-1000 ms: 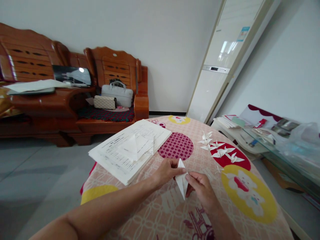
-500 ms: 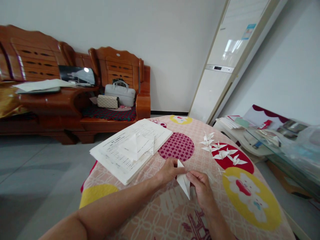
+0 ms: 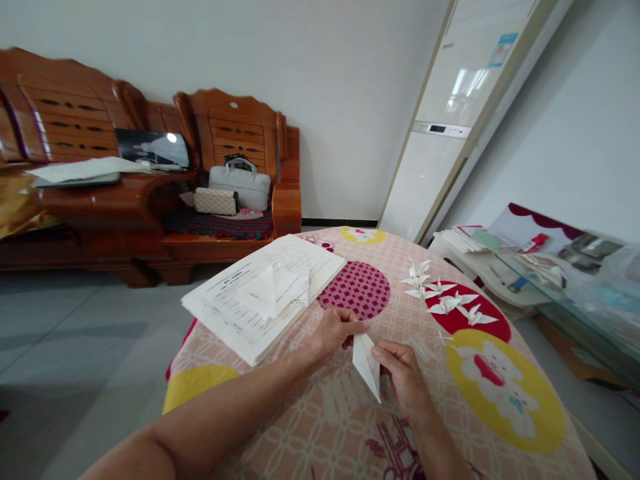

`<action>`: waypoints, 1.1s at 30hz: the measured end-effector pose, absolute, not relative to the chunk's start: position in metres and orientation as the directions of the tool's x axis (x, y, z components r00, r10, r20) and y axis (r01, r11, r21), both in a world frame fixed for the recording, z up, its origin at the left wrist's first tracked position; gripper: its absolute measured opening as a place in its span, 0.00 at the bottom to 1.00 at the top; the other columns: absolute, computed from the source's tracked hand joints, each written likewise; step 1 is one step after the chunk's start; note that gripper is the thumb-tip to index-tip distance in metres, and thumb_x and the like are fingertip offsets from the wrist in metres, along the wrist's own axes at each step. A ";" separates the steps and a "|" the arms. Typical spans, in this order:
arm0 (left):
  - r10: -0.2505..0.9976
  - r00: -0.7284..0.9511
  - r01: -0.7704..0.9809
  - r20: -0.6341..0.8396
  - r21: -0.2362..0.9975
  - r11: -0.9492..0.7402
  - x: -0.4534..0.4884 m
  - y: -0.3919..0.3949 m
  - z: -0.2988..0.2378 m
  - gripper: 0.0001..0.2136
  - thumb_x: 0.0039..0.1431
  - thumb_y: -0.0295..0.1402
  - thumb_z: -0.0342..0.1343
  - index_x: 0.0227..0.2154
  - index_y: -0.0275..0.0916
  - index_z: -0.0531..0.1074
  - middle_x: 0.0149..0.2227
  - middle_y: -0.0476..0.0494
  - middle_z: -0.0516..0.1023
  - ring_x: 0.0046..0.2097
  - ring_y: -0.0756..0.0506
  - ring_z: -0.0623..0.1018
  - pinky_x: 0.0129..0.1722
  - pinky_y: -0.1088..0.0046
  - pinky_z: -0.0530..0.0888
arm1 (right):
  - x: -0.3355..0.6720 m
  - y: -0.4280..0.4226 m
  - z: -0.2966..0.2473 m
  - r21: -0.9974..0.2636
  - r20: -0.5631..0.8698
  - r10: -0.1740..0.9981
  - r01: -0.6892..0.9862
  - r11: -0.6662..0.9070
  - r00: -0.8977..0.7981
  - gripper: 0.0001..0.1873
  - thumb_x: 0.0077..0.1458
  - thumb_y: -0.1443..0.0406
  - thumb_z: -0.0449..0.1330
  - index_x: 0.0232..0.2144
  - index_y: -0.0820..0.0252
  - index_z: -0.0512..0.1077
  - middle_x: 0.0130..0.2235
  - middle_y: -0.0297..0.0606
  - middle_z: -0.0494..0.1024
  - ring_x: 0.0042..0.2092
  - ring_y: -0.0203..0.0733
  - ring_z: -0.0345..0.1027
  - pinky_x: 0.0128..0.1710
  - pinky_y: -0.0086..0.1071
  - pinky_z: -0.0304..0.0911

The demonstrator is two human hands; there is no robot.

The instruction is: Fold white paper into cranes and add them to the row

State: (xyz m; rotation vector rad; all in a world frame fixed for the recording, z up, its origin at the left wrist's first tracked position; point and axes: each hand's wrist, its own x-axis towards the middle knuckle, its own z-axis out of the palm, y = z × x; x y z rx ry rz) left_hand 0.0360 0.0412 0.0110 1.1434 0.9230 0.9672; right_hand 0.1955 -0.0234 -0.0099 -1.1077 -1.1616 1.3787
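Observation:
A folded piece of white paper (image 3: 367, 363), pointed at its lower end, is held over the patterned tablecloth (image 3: 320, 427). My right hand (image 3: 405, 377) pinches its right edge between thumb and fingers. My left hand (image 3: 336, 330) has its fingers curled at the paper's top left corner, touching it. Several finished white paper cranes (image 3: 445, 300) lie on the cloth to the right, beyond my hands. A thick stack of printed sheets (image 3: 260, 293) with loose folded paper on top lies to the left.
A wooden sofa (image 3: 150, 173) with a white handbag (image 3: 239, 185) and a laptop (image 3: 150, 148) stands behind the table. A tall white air conditioner (image 3: 450, 127) is at the back right. A glass-topped low table (image 3: 565, 280) with papers stands to the right.
The paper's top tip, upright between both hands before, has been folded or turned down; my left hand has shifted up to the top corner. The camera moved slightly.

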 end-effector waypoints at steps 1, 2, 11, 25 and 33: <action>0.947 0.309 -0.142 -0.091 0.980 0.141 0.036 0.040 0.011 0.16 0.44 0.39 0.63 0.13 0.36 0.64 0.12 0.54 0.61 0.15 0.56 0.59 0.16 0.78 0.53 | 0.195 -0.024 -0.010 -0.990 -0.050 0.994 -0.123 -0.062 -0.101 0.16 0.52 0.57 0.63 0.21 0.63 0.71 0.21 0.30 0.66 0.24 0.33 0.55 0.25 0.28 0.52; 0.947 0.308 -0.144 -0.090 0.980 0.140 0.037 0.040 0.011 0.17 0.45 0.39 0.62 0.13 0.36 0.63 0.11 0.54 0.61 0.15 0.56 0.59 0.15 0.78 0.53 | 0.195 -0.024 -0.010 -0.990 -0.053 0.994 -0.127 -0.066 -0.100 0.16 0.52 0.57 0.63 0.21 0.63 0.70 0.21 0.30 0.66 0.24 0.33 0.55 0.25 0.28 0.52; 0.868 0.467 -0.139 -0.172 0.954 0.265 0.031 0.037 0.015 0.25 0.52 0.56 0.54 0.24 0.33 0.70 0.21 0.46 0.72 0.22 0.50 0.71 0.22 0.75 0.68 | 0.194 -0.024 -0.015 -0.990 -0.052 0.999 -0.131 -0.053 -0.017 0.19 0.50 0.52 0.63 0.21 0.62 0.72 0.21 0.33 0.69 0.24 0.35 0.59 0.24 0.28 0.54; 0.870 0.483 -0.087 -0.100 0.983 0.162 0.032 0.037 0.008 0.17 0.43 0.42 0.65 0.20 0.33 0.68 0.16 0.51 0.68 0.17 0.55 0.65 0.16 0.80 0.60 | 0.193 -0.028 -0.011 -0.978 -0.122 0.989 -0.157 -0.135 -0.088 0.19 0.55 0.52 0.60 0.23 0.62 0.70 0.19 0.34 0.71 0.18 0.35 0.62 0.17 0.27 0.58; 0.934 0.353 0.059 0.045 0.996 -0.071 0.037 0.026 0.009 0.13 0.48 0.36 0.61 0.19 0.35 0.65 0.16 0.53 0.67 0.17 0.56 0.64 0.16 0.81 0.58 | 0.194 -0.028 -0.008 -0.953 -0.137 0.982 -0.254 -0.168 -0.132 0.16 0.54 0.53 0.62 0.29 0.62 0.73 0.22 0.34 0.74 0.21 0.35 0.66 0.21 0.27 0.63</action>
